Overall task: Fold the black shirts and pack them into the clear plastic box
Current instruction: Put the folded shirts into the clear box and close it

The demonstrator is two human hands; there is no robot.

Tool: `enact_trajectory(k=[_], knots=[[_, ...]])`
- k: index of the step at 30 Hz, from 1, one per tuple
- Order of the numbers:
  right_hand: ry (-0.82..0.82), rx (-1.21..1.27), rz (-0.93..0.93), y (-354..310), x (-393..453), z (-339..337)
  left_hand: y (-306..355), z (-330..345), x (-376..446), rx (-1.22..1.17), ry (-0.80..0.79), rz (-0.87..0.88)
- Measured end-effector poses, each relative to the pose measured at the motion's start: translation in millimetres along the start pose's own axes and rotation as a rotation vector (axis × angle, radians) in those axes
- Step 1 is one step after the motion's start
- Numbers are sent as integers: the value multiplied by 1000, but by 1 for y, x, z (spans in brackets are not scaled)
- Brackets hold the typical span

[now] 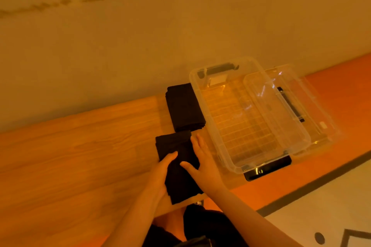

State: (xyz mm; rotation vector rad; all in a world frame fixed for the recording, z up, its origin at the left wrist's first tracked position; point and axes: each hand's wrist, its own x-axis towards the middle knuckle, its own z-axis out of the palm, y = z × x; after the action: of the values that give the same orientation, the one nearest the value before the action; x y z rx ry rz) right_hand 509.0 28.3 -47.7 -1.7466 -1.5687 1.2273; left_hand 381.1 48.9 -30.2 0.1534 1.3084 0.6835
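Observation:
A folded black shirt [181,168] lies on the wooden table [80,146] near its front edge. My left hand [160,174] lies along the shirt's left side with straight fingers. Flat on its right side rests my right hand [202,164], fingers spread. A second folded black shirt [184,106] lies farther back, next to the wall. To the right stands the clear plastic box [249,114], with nothing inside it, a black handle at its far end.
The box's clear lid [291,102] leans under the box on its right side. A dark flat object [267,168] pokes out from under the box's near end. The wall [140,46] runs along the table's far edge. My dark-clothed legs are below the table edge.

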Motion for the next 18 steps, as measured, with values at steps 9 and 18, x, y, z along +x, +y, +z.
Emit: enact_trajectory(k=[9,18], knots=[[-411,596,250,-66,28,-38,57,1,-66,-233,-2,237],[-168,585,150,-90,5,-85,84,35,-77,-81,-205,283]])
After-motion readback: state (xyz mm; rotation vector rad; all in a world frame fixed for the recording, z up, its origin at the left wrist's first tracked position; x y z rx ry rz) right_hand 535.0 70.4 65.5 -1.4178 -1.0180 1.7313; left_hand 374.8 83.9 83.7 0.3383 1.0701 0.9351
